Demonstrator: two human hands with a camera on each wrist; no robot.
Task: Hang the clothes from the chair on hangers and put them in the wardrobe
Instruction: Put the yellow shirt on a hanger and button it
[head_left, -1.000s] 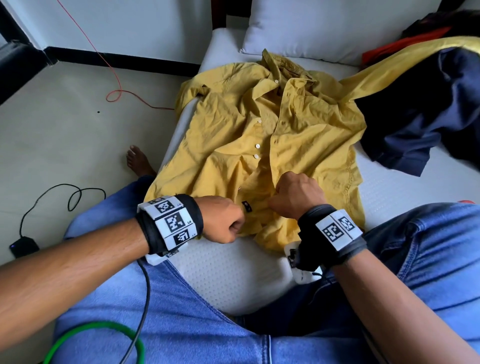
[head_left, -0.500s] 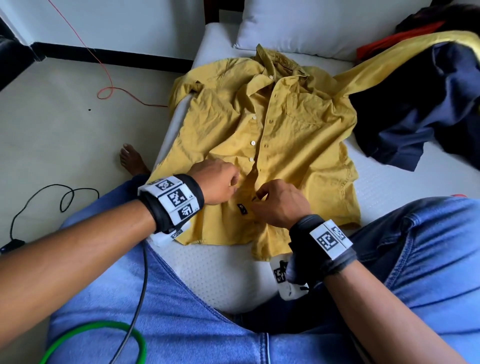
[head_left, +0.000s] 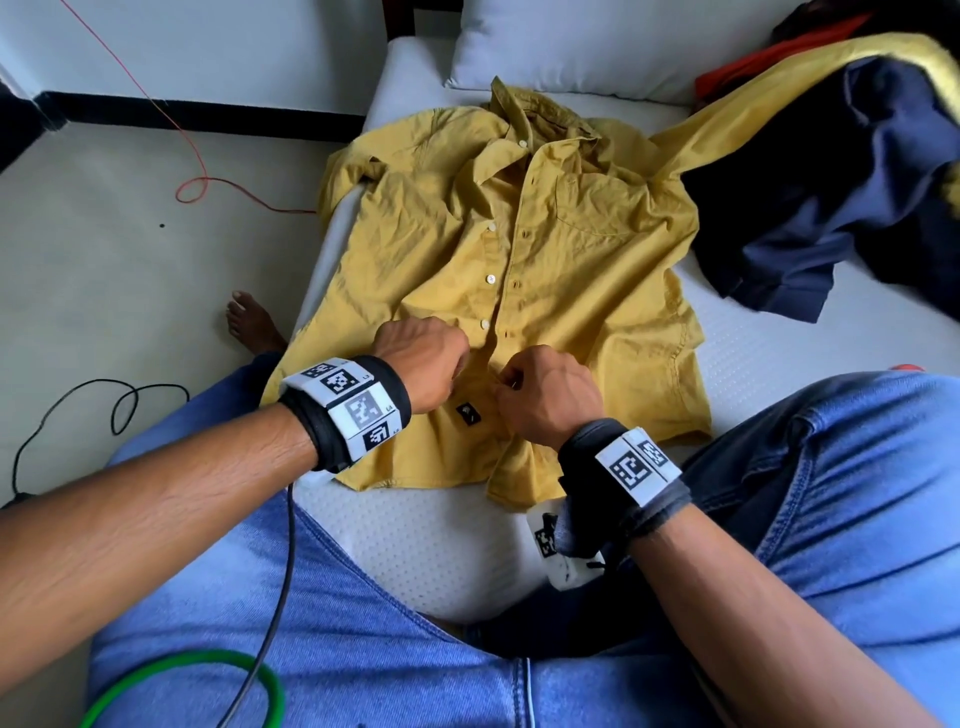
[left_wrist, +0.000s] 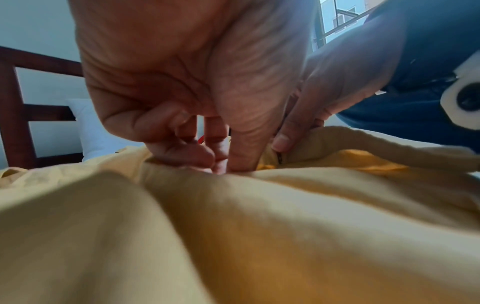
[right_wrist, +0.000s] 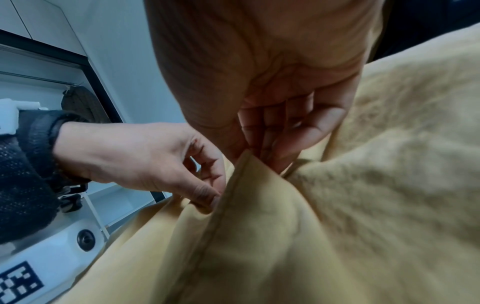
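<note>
Yellow shirt (head_left: 561, 291) lies face up on the white mattress (head_left: 431, 545), collar at the far end by the pillow (head_left: 571, 47), hem at the near end between the person's knees. Front placket runs down the middle; several white buttons visible on the left panel, unfastened.

Left hand (head_left: 423, 364) sits on the left panel near the lower placket, fingers curled, pinching the fabric edge. In the left wrist view, left hand fingertips (left_wrist: 207, 158) press into a fold of the cloth.

Right hand (head_left: 548, 397) is just right of it, at the same height on the placket, also curled and pinching the right panel's edge. The right wrist view shows its fingers (right_wrist: 283, 148) gripping the hemmed edge, lifted into a ridge. The 2 hands are close together, nearly touching.

A small black label (head_left: 467, 414) shows on the shirt just near of the hands.

Dark navy garment (head_left: 831, 208) is heaped at the right, overlapping the shirt's right sleeve. Something orange-red (head_left: 769, 57) lies at the far right. On the floor (head_left: 104, 249) at left: a red wire (head_left: 202, 182) and a black cable (head_left: 78, 415). A green hoop (head_left: 171, 670) is at the near left.
</note>
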